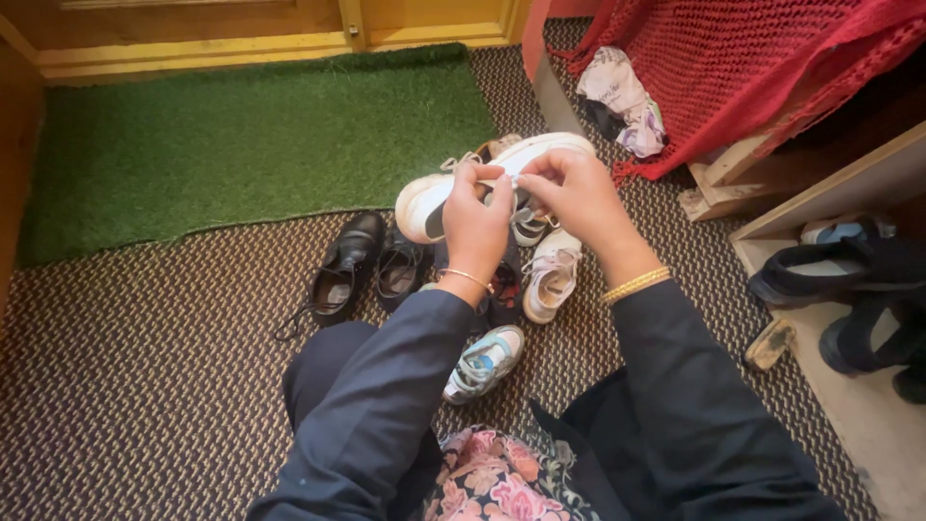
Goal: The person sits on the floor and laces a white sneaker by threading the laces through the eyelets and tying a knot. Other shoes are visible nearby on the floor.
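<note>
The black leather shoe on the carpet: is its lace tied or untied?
Untied. The black leather shoe stands upright, and its lace trails loose over the carpet.

White sneaker point(521, 159), black shoes point(347, 260), green mat point(241, 135), red netting point(743, 68)

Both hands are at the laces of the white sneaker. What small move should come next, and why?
Probably pull the lace ends snug. The left hand and the right hand both pinch the laces over the white sneaker, which is held up above the other shoes on the carpet. Whether a knot is already formed is hidden by the fingers.
</note>
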